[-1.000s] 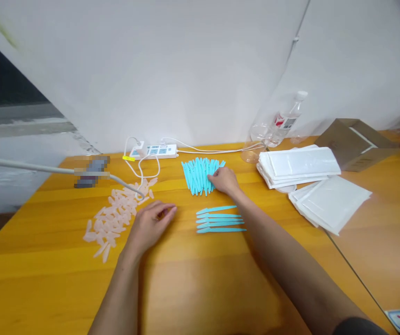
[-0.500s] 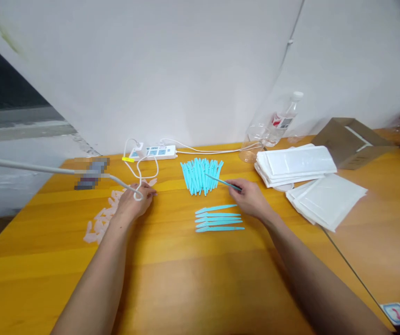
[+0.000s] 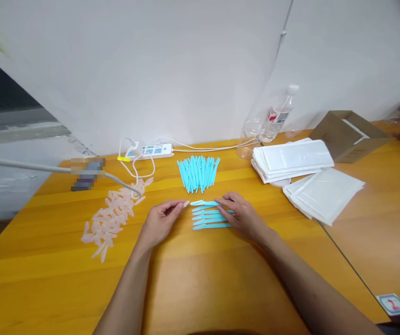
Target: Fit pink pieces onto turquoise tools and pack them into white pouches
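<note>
My left hand (image 3: 161, 219) pinches a small translucent blade cap (image 3: 186, 204) between thumb and forefinger. The cap is close to the tip of a light-blue eyebrow razor (image 3: 203, 203), a small gap apart. The razor's handle is held in the fingers of my right hand (image 3: 238, 211), with its blade end pointing left. Just below it lies a row of several capless blue razors (image 3: 207, 219), side by side, their handle ends partly hidden by my right hand. Behind them sits a fanned pile of blue razors (image 3: 198, 173). Loose pinkish caps (image 3: 111, 218) are spread out left of my left hand.
A power strip (image 3: 156, 150) with white cables lies by the wall, near a pixelated phone-like object (image 3: 88, 174). To the right are stacked white packets (image 3: 294, 157), flat white sleeves (image 3: 325, 193), a clear bottle (image 3: 279, 116) and an open cardboard box (image 3: 348, 135).
My left hand has come from the cap pile to the middle with a cap. My right hand has brought the razor down and left, turning it blade end leftward above the row.
</note>
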The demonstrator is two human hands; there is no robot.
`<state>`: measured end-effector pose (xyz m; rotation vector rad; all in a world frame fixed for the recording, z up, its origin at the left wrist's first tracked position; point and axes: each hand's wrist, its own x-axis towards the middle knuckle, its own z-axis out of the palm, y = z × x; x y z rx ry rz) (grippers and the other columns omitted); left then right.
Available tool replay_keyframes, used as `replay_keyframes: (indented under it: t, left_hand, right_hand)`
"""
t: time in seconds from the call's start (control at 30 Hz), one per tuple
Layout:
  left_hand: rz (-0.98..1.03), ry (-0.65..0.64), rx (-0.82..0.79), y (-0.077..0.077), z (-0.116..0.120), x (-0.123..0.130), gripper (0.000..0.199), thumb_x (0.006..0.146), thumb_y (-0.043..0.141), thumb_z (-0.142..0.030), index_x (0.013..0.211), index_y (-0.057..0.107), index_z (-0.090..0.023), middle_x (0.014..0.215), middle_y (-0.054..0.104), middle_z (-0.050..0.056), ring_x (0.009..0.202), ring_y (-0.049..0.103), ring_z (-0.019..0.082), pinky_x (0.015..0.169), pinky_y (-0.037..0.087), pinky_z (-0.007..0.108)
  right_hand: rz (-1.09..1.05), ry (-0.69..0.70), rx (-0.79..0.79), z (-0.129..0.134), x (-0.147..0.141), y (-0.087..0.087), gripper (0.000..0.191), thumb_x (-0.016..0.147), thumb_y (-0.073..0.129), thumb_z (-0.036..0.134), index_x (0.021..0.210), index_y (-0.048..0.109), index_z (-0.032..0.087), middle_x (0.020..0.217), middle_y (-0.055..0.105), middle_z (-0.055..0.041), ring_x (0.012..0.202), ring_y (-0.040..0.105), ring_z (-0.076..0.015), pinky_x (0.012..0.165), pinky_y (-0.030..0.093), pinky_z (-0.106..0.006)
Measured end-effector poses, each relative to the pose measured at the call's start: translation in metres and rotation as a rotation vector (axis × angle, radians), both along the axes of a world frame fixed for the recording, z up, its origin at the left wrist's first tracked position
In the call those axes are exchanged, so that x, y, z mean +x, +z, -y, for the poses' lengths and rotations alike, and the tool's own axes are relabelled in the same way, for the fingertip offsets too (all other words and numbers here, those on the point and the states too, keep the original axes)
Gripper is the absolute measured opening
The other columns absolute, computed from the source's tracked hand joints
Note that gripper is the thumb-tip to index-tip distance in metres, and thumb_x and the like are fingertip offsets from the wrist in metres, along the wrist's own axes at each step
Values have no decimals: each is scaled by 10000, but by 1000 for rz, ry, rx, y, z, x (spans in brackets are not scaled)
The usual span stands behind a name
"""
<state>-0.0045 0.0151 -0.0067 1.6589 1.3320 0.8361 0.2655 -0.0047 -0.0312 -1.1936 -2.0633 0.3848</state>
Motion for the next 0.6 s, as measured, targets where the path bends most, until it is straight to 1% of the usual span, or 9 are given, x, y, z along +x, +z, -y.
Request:
replay_keyframes:
  t: [0.17, 0.3, 0.4, 0.47, 0.53, 0.6]
  left_hand:
    - [30, -26, -19, -5, -1, 4, 399, 912, 616, -518, 1057, 763, -176, 1088, 780, 77, 987, 717, 229, 914, 551, 356]
    - [15, -82, -17, -10, 3, 15, 363, 935, 594, -474, 1060, 764, -178, 1059, 776, 75, 943, 709, 216, 869, 551, 329]
    - [-27, -124, 7, -5, 10, 17, 312, 923, 629, -425, 1083, 761, -192, 1018, 759, 71, 880, 688, 197, 804, 541, 302]
    - [-127, -199, 74, 1, 19, 15, 259, 917, 653, -375, 1100, 760, -225, 1012, 738, 59, 871, 668, 184, 786, 525, 291]
    - [-266, -266, 184, 5, 31, 13, 217, 934, 639, -330, 1100, 758, -261, 1003, 710, 49, 892, 649, 179, 792, 508, 291]
    - [-376, -292, 296, 4, 45, 12, 203, 950, 617, -304, 1094, 757, -277, 980, 679, 49, 904, 625, 182, 795, 495, 303]
  right_hand:
    - [10, 34, -36, 3, -2, 4, 280, 1019, 468, 269, 1193, 682, 221, 978, 626, -102, 899, 591, -208, 794, 498, -342]
    - [34, 80, -70, 6, -7, 4, 286, 1027, 459, 274, 1194, 679, 200, 960, 623, -102, 877, 583, -198, 780, 492, -326]
    - [35, 100, -58, 8, -8, 8, 276, 1022, 471, 261, 1189, 682, 200, 935, 625, -94, 851, 580, -190, 755, 487, -309]
    - [37, 160, -80, 11, -5, 15, 250, 1011, 495, 244, 1151, 699, 214, 901, 631, -78, 824, 586, -180, 734, 483, -292]
    - [51, 250, -131, 14, 2, 23, 212, 995, 532, 242, 1081, 725, 223, 860, 645, -61, 798, 600, -171, 724, 481, -279]
    - [64, 295, -175, 15, 9, 31, 168, 967, 595, 278, 1027, 739, 216, 841, 668, -55, 788, 616, -170, 732, 480, -280]
